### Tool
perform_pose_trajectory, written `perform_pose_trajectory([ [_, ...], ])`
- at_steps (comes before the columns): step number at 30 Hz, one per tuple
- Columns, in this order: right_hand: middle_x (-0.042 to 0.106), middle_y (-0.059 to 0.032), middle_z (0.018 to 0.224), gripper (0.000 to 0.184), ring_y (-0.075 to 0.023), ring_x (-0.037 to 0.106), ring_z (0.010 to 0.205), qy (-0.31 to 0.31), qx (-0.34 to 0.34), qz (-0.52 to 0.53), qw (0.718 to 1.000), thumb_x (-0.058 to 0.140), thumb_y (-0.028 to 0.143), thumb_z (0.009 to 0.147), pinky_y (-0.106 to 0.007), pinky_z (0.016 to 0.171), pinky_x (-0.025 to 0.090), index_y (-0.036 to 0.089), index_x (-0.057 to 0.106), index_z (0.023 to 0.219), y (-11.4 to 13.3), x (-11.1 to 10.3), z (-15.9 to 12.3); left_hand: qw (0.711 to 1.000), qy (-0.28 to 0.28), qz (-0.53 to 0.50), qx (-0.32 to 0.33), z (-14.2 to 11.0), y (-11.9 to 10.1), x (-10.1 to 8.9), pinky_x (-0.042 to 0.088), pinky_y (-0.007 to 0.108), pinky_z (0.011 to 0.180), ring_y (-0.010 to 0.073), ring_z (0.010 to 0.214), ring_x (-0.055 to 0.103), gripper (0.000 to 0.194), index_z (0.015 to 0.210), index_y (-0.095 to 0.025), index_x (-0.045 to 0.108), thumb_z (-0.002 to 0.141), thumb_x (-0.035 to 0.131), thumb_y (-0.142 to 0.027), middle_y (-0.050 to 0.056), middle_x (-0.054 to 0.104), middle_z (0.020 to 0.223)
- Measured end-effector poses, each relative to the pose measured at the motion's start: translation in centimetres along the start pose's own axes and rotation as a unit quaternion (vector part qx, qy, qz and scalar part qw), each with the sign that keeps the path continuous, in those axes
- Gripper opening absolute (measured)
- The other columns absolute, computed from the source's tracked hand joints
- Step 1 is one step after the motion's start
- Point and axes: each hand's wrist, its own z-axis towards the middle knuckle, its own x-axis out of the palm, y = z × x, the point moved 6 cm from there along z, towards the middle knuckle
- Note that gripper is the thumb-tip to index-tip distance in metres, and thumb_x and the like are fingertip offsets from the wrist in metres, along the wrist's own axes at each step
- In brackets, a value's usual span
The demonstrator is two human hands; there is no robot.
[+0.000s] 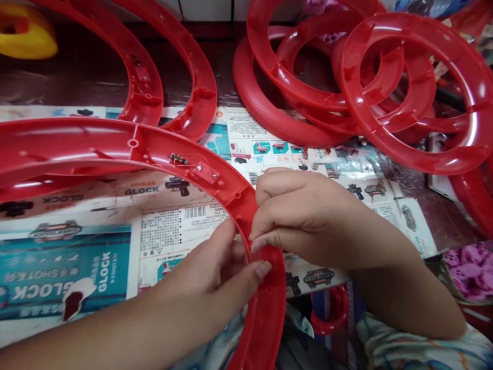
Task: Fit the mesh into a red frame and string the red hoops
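Both hands meet on the near big red ring (154,149), at its right-hand curve close to the body. Left hand (215,277) pinches the rim w/ thumb on top, fingers tucked inside; right hand (300,221) is curled, fingertips pressed together on the same spot, maybe on sth small, can't tell what. Ring lies open side up on printed cardboard (77,272); a small part w/ screw (204,172) already sits in its channel. Approx half a dozen more red rings (385,87) heaped at the back right, two more (185,67) behind: looks like plenty left to do.
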Motion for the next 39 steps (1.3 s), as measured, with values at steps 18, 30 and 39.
perform_pose_trajectory([
  [18, 0.05, 0.004, 0.064, 0.02, -0.0043, 0.046, 0.061, 0.01, 0.012, -0.055, 0.998, 0.06, 0.01, 0.083, -0.016, 0.058, 0.037, 0.015, 0.067, 0.065, -0.2, 0.2, 0.1, 0.999, 0.048, 0.006, 0.004, 0.2, 1.0, -0.2, 0.052, 0.032, 0.075, 0.0169, 0.084, 0.061, 0.026, 0.105, -0.029, 0.05, 0.087, 0.055, -0.048, -0.001, 0.06, 0.089],
  [30, 0.052, 0.0031, 0.07, 0.017, -0.0053, 0.049, 0.066, -0.009, 0.003, -0.052, 0.999, 0.063, 0.016, 0.084, -0.018, 0.062, 0.039, 0.014, 0.065, 0.067, -1.0, 0.5, 0.4, 1.0, -0.007, -0.018, -0.016, -0.1, 0.6, -0.8, 0.046, 0.017, 0.058, 0.009, 0.065, 0.051, 0.029, 0.096, -0.027, 0.054, 0.082, 0.06, -0.052, -0.005, 0.049, 0.076],
  [39, 0.05, 0.003, 0.068, 0.019, -0.005, 0.048, 0.067, -0.017, 0.006, -0.011, 1.0, 0.068, 0.015, 0.08, -0.017, 0.065, 0.039, 0.01, 0.062, 0.063, -1.2, 0.5, 0.6, 0.997, 0.008, -0.077, -0.027, 0.1, 0.4, -0.4, 0.044, 0.012, 0.055, 0.0079, 0.066, 0.055, 0.025, 0.092, -0.026, 0.051, 0.083, 0.061, -0.047, -0.006, 0.057, 0.076],
])
